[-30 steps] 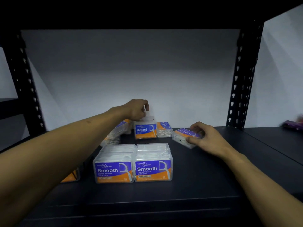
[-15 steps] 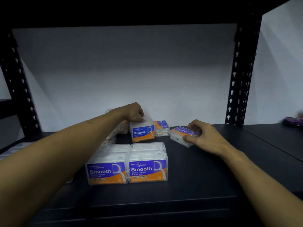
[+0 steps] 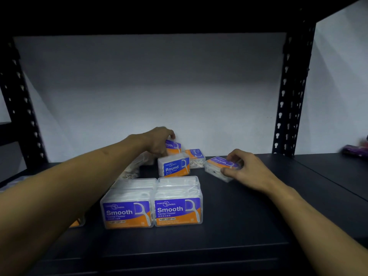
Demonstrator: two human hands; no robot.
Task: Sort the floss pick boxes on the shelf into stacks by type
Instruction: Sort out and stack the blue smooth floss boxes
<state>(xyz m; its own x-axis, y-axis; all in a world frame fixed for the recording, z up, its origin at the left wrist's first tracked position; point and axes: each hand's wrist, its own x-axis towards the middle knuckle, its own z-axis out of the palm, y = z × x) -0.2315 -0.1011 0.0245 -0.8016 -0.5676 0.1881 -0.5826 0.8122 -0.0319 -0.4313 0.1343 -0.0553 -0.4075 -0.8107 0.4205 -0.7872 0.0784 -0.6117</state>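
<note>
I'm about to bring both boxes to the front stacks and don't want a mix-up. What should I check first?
1. Left hand grips its box: ok.
2. That box's type: label partly hidden, ends in "oth": cannot tell.
3. Right hand holds the tilted Smooth box: ok.
4. Front Smooth stacks side by side, labels matching: ok.
5. Round box stands in the left hand's way back: not ok.

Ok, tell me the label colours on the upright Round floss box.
Purple-blue above, orange below, white lettering, on the Round floss box; head view.

Head-worn view, down onto shelf (image 3: 249,226)
</note>
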